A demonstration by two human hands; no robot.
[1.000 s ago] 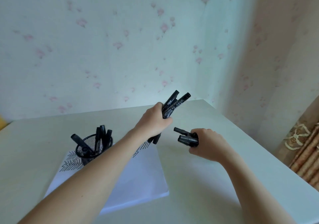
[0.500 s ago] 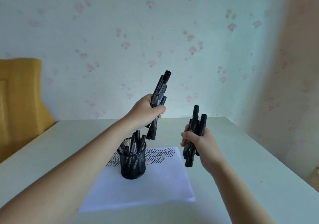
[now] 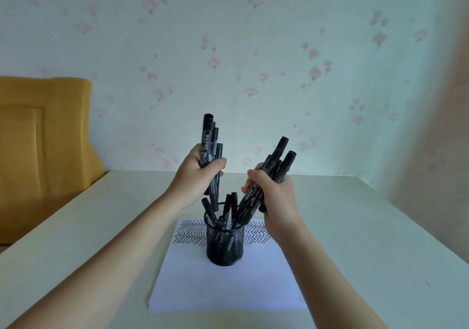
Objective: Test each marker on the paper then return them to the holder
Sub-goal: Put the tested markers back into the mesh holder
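Both bundles swung upright over the holder (image 3: 224, 242) since a second ago. Our left hand (image 3: 196, 176) and right hand (image 3: 272, 194) each clench markers (image 3: 210, 148), lower ends at the rim; paper (image 3: 225, 285) hatched, so returning.

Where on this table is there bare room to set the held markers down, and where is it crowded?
Free: bare table right of the paper, table left of it, and the paper's near half below the holder. Crowded: above the holder, where the left hand and right hand grip marker bundles; the holder already has markers in it.
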